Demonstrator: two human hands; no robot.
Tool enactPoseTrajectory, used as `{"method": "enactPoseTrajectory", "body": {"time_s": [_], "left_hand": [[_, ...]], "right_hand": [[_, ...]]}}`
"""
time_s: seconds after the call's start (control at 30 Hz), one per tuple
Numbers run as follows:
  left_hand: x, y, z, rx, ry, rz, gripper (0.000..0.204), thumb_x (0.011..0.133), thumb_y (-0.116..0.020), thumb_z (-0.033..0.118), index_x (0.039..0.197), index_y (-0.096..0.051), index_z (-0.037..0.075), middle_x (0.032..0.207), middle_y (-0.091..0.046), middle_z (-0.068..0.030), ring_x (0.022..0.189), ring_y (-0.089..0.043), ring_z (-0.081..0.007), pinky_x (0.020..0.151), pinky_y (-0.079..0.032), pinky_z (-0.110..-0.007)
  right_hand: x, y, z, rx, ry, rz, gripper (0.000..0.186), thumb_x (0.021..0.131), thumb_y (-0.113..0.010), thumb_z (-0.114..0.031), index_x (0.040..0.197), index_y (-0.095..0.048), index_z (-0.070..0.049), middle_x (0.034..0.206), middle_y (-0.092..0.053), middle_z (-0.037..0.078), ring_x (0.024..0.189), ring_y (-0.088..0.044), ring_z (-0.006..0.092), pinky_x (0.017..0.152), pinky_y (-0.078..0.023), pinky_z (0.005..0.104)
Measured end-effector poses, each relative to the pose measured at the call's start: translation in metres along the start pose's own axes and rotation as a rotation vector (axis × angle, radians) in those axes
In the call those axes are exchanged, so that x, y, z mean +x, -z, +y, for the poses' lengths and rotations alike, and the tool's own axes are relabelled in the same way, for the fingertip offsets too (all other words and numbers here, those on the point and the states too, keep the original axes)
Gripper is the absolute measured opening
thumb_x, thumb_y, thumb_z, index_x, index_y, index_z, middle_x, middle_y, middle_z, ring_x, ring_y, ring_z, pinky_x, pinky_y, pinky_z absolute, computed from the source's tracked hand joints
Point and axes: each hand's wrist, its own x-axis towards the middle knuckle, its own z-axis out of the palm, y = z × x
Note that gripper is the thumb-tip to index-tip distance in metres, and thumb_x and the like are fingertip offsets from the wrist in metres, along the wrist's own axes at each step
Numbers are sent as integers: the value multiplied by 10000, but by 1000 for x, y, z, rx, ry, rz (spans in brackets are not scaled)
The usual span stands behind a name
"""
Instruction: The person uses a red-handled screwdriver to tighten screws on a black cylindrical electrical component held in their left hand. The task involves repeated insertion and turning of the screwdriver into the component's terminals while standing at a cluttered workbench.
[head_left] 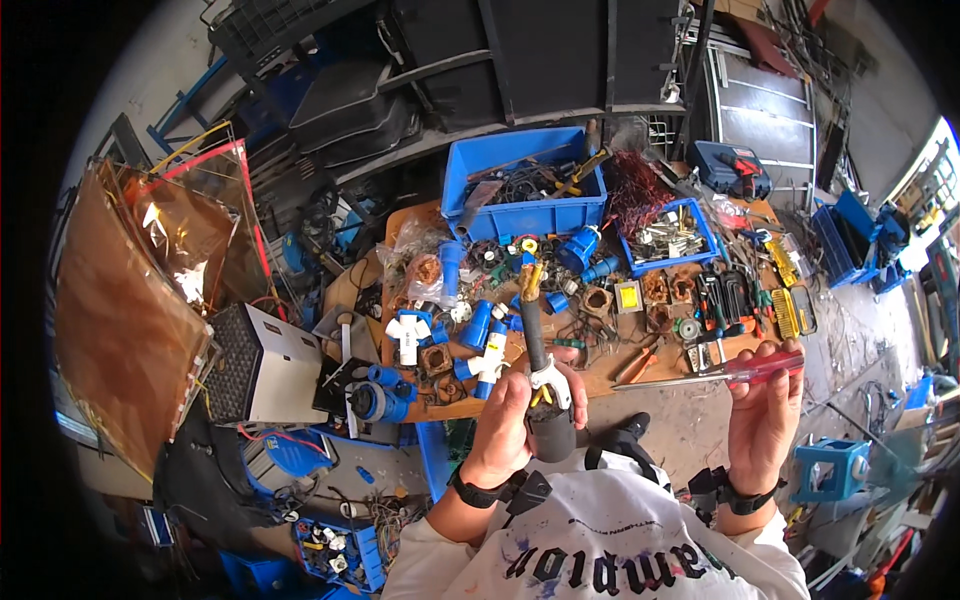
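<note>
My left hand is wrapped round an industrial cable plug, held upright in front of my chest. Its lower part is a dark cylinder; above it are a white clamp-like piece and small yellow parts. From its top a thick black cable rises toward the table, with a stripped, yellowish end. My right hand, off to the right, grips a screwdriver by its red see-through handle. The screwdriver's metal shaft points left toward the plug, and its tip is apart from it.
A cluttered wooden table lies ahead, bearing blue and white plug parts, pliers and several hand tools. A large blue crate of scrap and a smaller blue tray of metal pieces stand on it. A blue stool is at right.
</note>
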Motion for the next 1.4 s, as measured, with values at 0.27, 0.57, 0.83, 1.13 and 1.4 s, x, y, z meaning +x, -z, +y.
{"method": "enactPoseTrajectory", "body": {"time_s": [0.27, 0.57, 0.83, 1.13, 1.4], "left_hand": [[-4, -11, -4, 73, 27, 85, 707, 883, -475, 614, 1206, -481, -15, 910, -603, -114, 741, -615, -215, 655, -506, -332], [-1, -14, -7, 93, 9, 100, 686, 879, -517, 590, 1193, -511, -20, 900, -618, -106, 745, -622, -186, 666, -504, -300], [5, -14, -4, 182, 8, 124, 675, 892, -482, 597, 1171, -511, -17, 915, -601, -131, 730, -614, -222, 625, -499, -321], [12, -11, -2, 188, 14, 117, 661, 901, -489, 575, 1173, -505, -28, 894, -607, -132, 736, -615, -215, 646, -505, -325], [16, -7, 2, 111, 43, 120, 684, 876, -543, 566, 1217, -497, -25, 879, -642, -93, 769, -641, -155, 706, -525, -273]], "right_hand": [[-11, -31, -2, -98, 146, -59, 472, 820, -731, -157, 1154, -406, -84, 1023, -544, 96, 932, -581, 273, 844, -495, 422], [-11, -39, 11, -156, 222, -106, 462, 805, -738, -140, 1125, -410, -81, 992, -559, 107, 906, -592, 299, 847, -495, 454], [-6, -38, 16, -149, 221, -98, 448, 810, -731, -128, 1122, -414, -74, 1002, -556, 108, 910, -593, 296, 847, -498, 448], [-1, -39, 19, -122, 198, -63, 452, 808, -732, -118, 1126, -416, -71, 1003, -550, 107, 900, -600, 285, 838, -509, 437], [4, -43, 23, -143, 199, -64, 445, 810, -731, -125, 1117, -412, -73, 998, -548, 109, 898, -599, 286, 845, -508, 437]]}}
